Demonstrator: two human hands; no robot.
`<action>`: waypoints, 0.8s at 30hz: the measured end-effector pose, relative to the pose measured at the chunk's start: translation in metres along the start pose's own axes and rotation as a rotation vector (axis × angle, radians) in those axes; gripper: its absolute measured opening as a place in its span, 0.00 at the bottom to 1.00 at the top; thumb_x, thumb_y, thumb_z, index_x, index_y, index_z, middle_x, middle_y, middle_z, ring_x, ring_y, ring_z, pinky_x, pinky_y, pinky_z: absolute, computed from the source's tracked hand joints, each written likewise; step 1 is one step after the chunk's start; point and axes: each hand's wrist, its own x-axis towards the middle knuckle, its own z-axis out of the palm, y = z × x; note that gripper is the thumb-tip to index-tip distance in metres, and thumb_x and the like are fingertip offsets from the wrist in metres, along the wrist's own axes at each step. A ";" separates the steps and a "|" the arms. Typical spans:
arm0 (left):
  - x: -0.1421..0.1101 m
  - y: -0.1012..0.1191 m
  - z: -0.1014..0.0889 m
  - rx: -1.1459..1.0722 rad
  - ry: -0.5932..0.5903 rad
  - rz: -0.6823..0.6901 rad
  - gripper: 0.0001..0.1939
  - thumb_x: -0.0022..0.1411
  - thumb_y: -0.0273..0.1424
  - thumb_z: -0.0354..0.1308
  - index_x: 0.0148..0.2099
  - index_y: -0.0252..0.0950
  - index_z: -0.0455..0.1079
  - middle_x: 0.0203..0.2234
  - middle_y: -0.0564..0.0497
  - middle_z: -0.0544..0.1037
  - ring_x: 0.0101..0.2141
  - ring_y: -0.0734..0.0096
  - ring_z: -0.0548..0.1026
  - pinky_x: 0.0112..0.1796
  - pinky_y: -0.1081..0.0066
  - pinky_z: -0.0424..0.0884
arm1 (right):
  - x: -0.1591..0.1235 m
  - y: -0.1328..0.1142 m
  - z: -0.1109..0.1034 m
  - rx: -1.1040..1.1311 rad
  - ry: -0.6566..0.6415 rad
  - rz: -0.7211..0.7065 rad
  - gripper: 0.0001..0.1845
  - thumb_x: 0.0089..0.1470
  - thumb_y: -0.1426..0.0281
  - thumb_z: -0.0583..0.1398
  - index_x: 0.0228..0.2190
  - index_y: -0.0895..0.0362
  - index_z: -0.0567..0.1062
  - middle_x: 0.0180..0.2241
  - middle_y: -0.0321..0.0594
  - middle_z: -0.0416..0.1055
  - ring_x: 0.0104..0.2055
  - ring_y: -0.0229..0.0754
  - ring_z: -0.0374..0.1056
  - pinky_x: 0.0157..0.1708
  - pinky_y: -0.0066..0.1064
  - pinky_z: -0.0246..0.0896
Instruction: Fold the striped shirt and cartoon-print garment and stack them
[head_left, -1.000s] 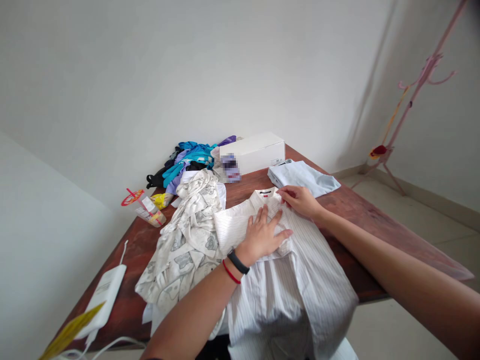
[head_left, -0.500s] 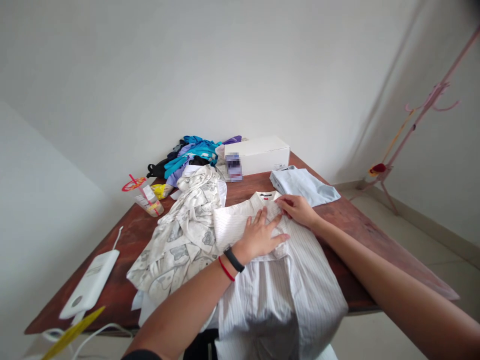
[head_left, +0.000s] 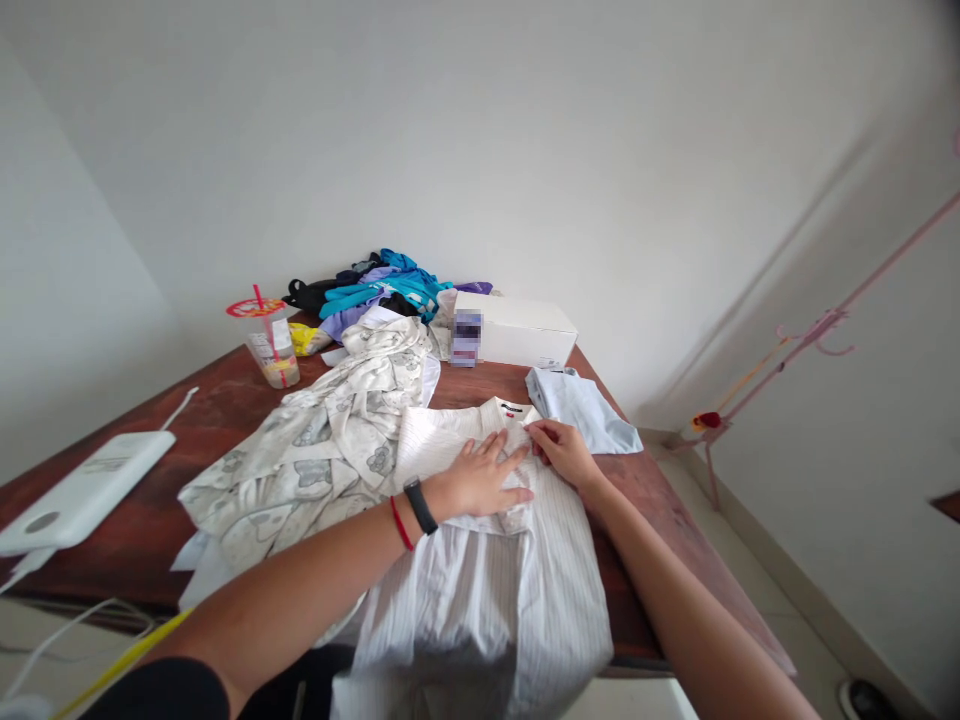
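A white pinstriped shirt [head_left: 561, 560] lies on the wooden table, its collar pointing away from me and its lower part hanging over the near edge. One side of it is folded inward across the middle. My left hand [head_left: 480, 478] rests flat on that folded part, fingers spread. Beside the collar, my right hand [head_left: 562, 447] pinches the shirt's fabric between thumb and fingers. A white printed garment with grey bear shapes [head_left: 315, 470] lies crumpled to the left of the shirt. Past my right hand is a folded light blue garment [head_left: 589, 410].
A white box [head_left: 517, 328] stands at the back, near a heap of blue, purple and black clothes [head_left: 390, 290]. A plastic cup with a straw [head_left: 270, 345] and a white power bank with cables [head_left: 86, 490] are on the left. A pink coat stand [head_left: 795, 350] leans into view at right.
The view has tilted and shifted, so the table's things appear displaced. Both hands keep the same places on the shirt, the left flat and the right pinching near the collar.
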 end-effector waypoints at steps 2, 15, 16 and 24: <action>0.000 -0.010 -0.018 -0.048 -0.090 0.043 0.43 0.69 0.54 0.51 0.77 0.39 0.45 0.73 0.36 0.49 0.71 0.44 0.50 0.66 0.45 0.51 | 0.000 0.001 0.000 -0.001 -0.004 0.008 0.24 0.60 0.47 0.59 0.35 0.56 0.78 0.22 0.36 0.70 0.20 0.39 0.62 0.23 0.31 0.58; -0.042 -0.122 -0.121 0.034 0.173 -0.663 0.36 0.63 0.50 0.63 0.59 0.25 0.63 0.57 0.30 0.73 0.53 0.46 0.70 0.51 0.58 0.66 | 0.000 0.000 -0.001 0.001 -0.077 0.051 0.28 0.57 0.45 0.61 0.41 0.58 0.79 0.24 0.36 0.70 0.23 0.38 0.63 0.25 0.31 0.59; -0.042 -0.124 -0.121 0.014 0.158 -0.645 0.36 0.61 0.49 0.64 0.58 0.25 0.63 0.57 0.31 0.73 0.53 0.48 0.70 0.50 0.60 0.66 | 0.000 0.000 -0.001 0.000 -0.078 0.050 0.28 0.57 0.46 0.61 0.41 0.58 0.79 0.23 0.35 0.69 0.23 0.38 0.62 0.24 0.31 0.59; -0.039 -0.121 -0.115 -0.220 0.018 -0.490 0.42 0.62 0.47 0.63 0.69 0.30 0.54 0.45 0.44 0.78 0.29 0.71 0.73 0.31 0.74 0.68 | 0.001 0.005 -0.001 -0.014 -0.073 0.061 0.28 0.56 0.44 0.62 0.40 0.57 0.79 0.23 0.36 0.70 0.23 0.39 0.63 0.24 0.31 0.59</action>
